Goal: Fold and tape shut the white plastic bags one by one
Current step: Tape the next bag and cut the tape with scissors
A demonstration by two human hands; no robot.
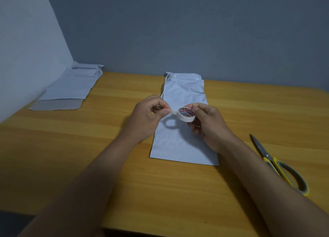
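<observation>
A white plastic bag (183,94) lies flat in the middle of the wooden table (106,165), its long side running away from me. Above it my right hand (207,122) grips a small roll of white tape (185,114) with a red label inside the ring. My left hand (149,114) pinches the loose end of the tape between thumb and forefinger, a short strip stretched from the roll. The roll casts a ring-shaped shadow on the bag.
Several more white bags (71,87) lie stacked at the far left corner against the wall. Yellow-handled scissors (277,165) lie shut on the table at the right. A grey wall stands right behind the table.
</observation>
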